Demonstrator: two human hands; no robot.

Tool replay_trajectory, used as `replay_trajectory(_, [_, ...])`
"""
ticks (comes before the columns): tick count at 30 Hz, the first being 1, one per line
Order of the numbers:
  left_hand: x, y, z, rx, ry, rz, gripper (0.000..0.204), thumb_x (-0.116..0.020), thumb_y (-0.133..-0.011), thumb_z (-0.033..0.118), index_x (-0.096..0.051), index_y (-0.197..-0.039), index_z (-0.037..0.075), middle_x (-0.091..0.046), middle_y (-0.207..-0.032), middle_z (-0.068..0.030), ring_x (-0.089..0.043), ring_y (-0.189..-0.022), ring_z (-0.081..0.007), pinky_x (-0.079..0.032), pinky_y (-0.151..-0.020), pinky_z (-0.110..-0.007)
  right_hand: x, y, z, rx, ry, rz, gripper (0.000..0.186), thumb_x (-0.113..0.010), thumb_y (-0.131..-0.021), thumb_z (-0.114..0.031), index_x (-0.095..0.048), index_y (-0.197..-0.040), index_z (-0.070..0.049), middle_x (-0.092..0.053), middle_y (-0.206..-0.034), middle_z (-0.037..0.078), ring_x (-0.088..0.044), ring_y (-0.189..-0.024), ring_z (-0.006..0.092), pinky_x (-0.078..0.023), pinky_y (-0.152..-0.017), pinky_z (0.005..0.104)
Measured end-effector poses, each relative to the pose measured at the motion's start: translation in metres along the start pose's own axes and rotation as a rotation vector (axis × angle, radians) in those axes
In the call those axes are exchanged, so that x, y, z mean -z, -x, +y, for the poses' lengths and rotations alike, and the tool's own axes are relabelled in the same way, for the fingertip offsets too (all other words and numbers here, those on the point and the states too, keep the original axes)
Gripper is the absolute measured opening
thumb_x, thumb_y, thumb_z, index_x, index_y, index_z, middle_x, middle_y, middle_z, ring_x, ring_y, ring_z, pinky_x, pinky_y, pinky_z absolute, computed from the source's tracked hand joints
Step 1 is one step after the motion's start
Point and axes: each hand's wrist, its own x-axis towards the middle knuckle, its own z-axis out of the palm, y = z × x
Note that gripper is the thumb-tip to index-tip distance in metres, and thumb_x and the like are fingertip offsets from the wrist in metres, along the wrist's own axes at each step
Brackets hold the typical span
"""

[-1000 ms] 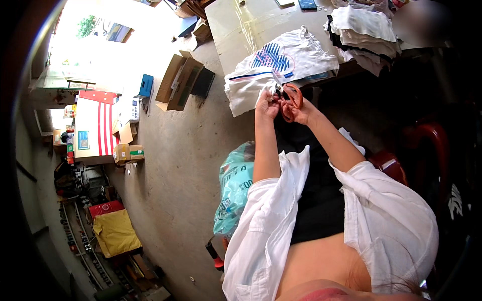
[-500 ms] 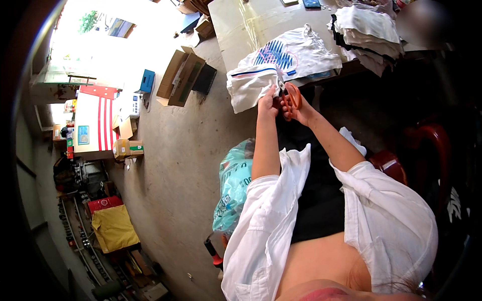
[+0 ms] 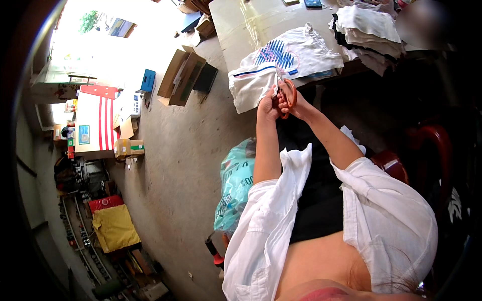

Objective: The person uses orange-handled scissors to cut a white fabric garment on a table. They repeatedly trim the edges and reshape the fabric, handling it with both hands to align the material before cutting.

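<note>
A white garment with a blue and pink print lies partly on the table, and its striped end hangs over the near edge. My left hand is closed on the edge of that hanging cloth. In my right hand is a pair of scissors with orange handles, close beside the left hand. The blades lie against the cloth and are mostly hidden, so whether they are parted cannot be made out.
The pale table carries a stack of folded white and dark cloth and a blue phone-like object. A teal plastic bag stands left of my lap. Cardboard boxes sit on the floor; a dark red chair is at right.
The scissors have turned slightly in my right hand, with the handles now more upright and closer together. Both hands stay nearly in place at the cloth's edge.
</note>
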Motion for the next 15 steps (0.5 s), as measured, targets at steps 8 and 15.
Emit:
replay_trajectory(8, [-0.014,0.005,-0.003,-0.029,-0.065,0.124,0.043,-0.051,-0.090,0.045,-0.049,-0.063,0.011,-0.049,-0.054,-0.0026,-0.043,-0.040,-0.0221,-0.038,-0.036,-0.037,-0.002,0.007,0.000,0.052,0.057,0.019,0.035,-0.053,-0.090,-0.040,-0.042,-0.076,-0.011,-0.037,-0.060,-0.004,-0.033,-0.042,0.0036,-0.027,-0.036,0.0167])
replay_trajectory(15, [-0.012,0.009,0.000,-0.022,-0.056,0.002,0.038,-0.051,-0.092,0.041,-0.051,-0.073,0.007,-0.047,-0.057,-0.0030,-0.043,-0.045,-0.0212,-0.039,-0.039,-0.035,0.010,0.001,-0.010,-0.107,-0.019,-0.075,0.052,-0.048,-0.084,-0.062,-0.043,-0.076,-0.011,-0.038,-0.062,-0.003,-0.038,-0.047,0.0071,-0.033,-0.043,0.0183])
